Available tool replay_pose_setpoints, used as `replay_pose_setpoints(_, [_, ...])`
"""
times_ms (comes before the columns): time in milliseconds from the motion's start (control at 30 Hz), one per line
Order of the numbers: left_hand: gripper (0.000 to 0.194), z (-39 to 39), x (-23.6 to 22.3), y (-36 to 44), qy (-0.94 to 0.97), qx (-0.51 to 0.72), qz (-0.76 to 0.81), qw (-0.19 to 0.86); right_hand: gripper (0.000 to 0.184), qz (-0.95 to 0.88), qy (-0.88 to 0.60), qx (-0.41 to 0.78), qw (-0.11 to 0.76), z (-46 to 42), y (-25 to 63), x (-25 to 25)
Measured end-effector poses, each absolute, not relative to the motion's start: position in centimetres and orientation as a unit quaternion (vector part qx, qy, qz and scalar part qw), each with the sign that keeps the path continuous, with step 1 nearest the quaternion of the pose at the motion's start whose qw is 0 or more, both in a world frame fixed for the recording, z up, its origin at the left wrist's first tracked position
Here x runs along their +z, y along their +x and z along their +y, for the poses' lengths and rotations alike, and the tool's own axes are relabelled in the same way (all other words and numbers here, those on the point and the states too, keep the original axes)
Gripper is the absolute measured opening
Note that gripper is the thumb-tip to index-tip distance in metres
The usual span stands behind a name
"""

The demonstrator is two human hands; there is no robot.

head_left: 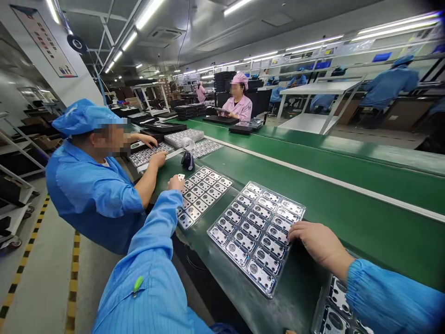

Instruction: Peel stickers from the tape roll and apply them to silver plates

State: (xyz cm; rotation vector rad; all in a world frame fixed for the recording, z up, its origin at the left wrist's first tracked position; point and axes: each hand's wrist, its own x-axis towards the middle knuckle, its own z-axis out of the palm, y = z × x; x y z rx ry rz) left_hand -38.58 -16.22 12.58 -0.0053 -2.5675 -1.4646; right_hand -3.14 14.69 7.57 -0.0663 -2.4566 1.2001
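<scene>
My left hand point(174, 183) reaches out at the end of a blue sleeve and pinches a small white part point(181, 176) at the near-left corner of a far clear tray point(225, 182) of shiny metal pieces. My right hand point(317, 242) lies knuckles up with its fingers curled on the right edge of a nearer clear tray point(269, 291), which is also filled with rows of metal pieces. Both trays lie on the green conveyor belt point(347, 218). Another tray of parts point(333, 306) sits under my right forearm.
A co-worker in blue point(90, 185) sits at my left, hands on more trays point(146, 155). A black device point(187, 161) with a white roll stands beyond the far tray. A person in pink point(239, 104) sits across the belt, with stacked black trays point(187, 111) behind.
</scene>
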Motion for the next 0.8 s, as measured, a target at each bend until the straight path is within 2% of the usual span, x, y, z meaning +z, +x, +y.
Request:
replay_pose_setpoints(100, [0.037, -16.4, 13.5, -40.2, 0.003, -0.475, -0.876, 0.086, 0.024, -0.888, -0.015, 0.417, 0.193, 15.1, -3.3, 7.6])
replay_pose_setpoints(233, [0.039, -16.2, 13.9, -41.0, -0.014, -0.458, -0.885, 0.087, 0.034, -0.911, 0.011, 0.356, 0.209, 15.5, -3.2, 7.2])
replay_pose_setpoints(400, [0.036, -15.4, 13.3, -37.9, -0.083, -0.455, -0.883, 0.082, 0.043, -0.929, 0.045, 0.302, 0.207, 16.3, -3.1, 6.2])
replay_pose_setpoints(500, [0.028, -14.8, 12.4, -31.8, -0.169, -0.468, -0.866, 0.049, 0.046, -0.938, 0.060, 0.263, 0.219, 16.7, -2.9, 5.6])
replay_pose_setpoints(600, [0.018, -14.4, 10.4, -22.5, -0.276, -0.473, -0.836, -0.028, 0.050, -0.951, 0.074, 0.214, 0.211, 16.9, -2.6, 5.6])
replay_pose_setpoints(700, [0.030, -14.0, 7.6, -12.6, -0.511, -0.441, -0.706, -0.213, 0.055, -0.959, 0.071, 0.192, 0.198, 16.8, -2.7, 6.3])
replay_pose_setpoints(733, [0.033, -13.9, 6.5, -9.8, -0.583, -0.409, -0.658, -0.243, 0.058, -0.960, 0.063, 0.193, 0.195, 16.7, -2.9, 6.7])
replay_pose_setpoints(800, [0.036, -13.5, 4.4, -5.7, -0.691, -0.337, -0.603, -0.211, 0.064, -0.961, 0.042, 0.196, 0.193, 16.3, -3.2, 7.3])
